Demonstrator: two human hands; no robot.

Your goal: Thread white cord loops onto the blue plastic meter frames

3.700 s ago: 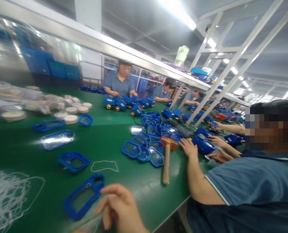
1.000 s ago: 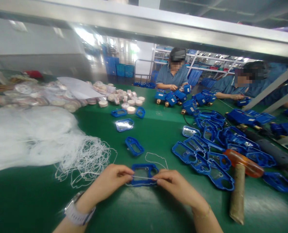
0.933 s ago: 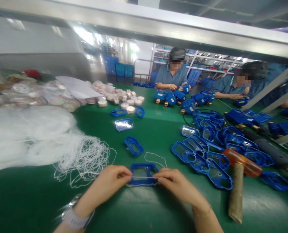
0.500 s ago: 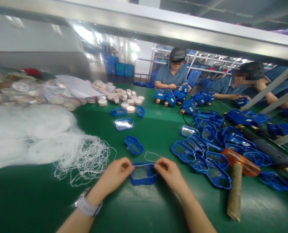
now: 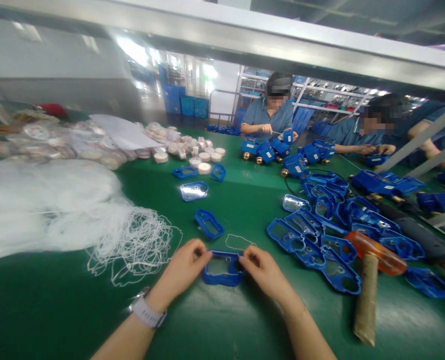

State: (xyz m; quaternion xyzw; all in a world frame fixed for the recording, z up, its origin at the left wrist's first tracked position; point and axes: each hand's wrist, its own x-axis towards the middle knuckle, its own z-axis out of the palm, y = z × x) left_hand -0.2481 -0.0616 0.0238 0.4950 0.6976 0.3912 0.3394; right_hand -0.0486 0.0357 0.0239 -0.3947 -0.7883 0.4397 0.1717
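In front of me a blue plastic cover [image 5: 222, 280] with a clear window lies on the green table. My left hand [image 5: 188, 262] is closed in a pinch at its upper left corner, thumb and forefinger touching the rim. Closed at the right side of the same cover, my right hand [image 5: 258, 265] pinches a thin white cord [image 5: 232, 236], which loops out behind the fingers onto the table. The fingertips hide how the cord meets the rim. Just beyond stands another blue cover [image 5: 209, 225], tilted.
At left lies a tangle of white cord [image 5: 143, 245] beside a translucent bag [image 5: 49, 210]. Several blue covers [image 5: 286, 235] pile up at right, near an orange mallet [image 5: 376, 252]. Tape rolls [image 5: 161, 157] sit at the back left. Two co-workers handle blue housings [image 5: 265, 151] across the table.
The white cord that stretched along the cover's top edge no longer shows there. My left fingers have shifted slightly right over the corner; the view has moved a little.
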